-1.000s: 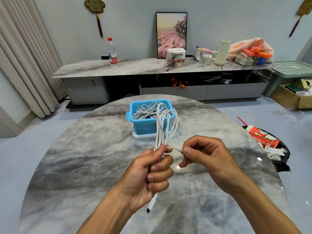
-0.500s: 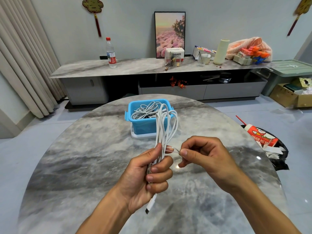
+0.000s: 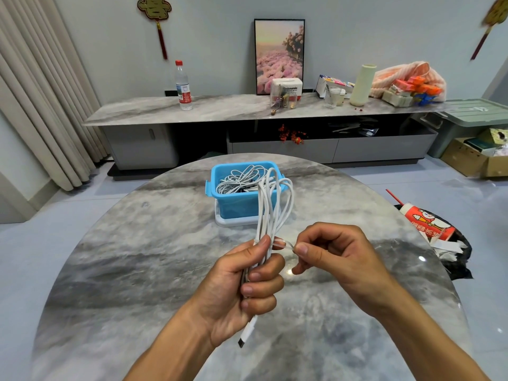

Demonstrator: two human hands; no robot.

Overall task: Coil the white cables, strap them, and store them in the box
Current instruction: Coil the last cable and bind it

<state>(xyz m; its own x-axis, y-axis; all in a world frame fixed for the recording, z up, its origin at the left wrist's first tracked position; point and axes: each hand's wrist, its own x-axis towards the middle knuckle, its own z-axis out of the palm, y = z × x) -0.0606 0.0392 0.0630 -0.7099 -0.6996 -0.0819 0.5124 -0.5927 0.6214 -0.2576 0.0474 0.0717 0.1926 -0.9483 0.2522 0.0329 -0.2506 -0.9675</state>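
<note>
My left hand grips a coiled white cable upright above the table, loops standing up in front of the box and a USB plug hanging below my fist. A thin clear strap runs from the bundle at my thumb to my right hand, which pinches its free end between thumb and forefinger. Behind, a blue plastic box stands on its white lid and holds several more white cables.
The round grey marble table stretches all around the hands. A red paper cup with a straw lies on a black bag at the right edge. A long marble cabinet with a bottle stands behind.
The hands and the cable bundle have stayed almost in place. My right hand has pulled the strap end slightly out to the right of the bundle.
</note>
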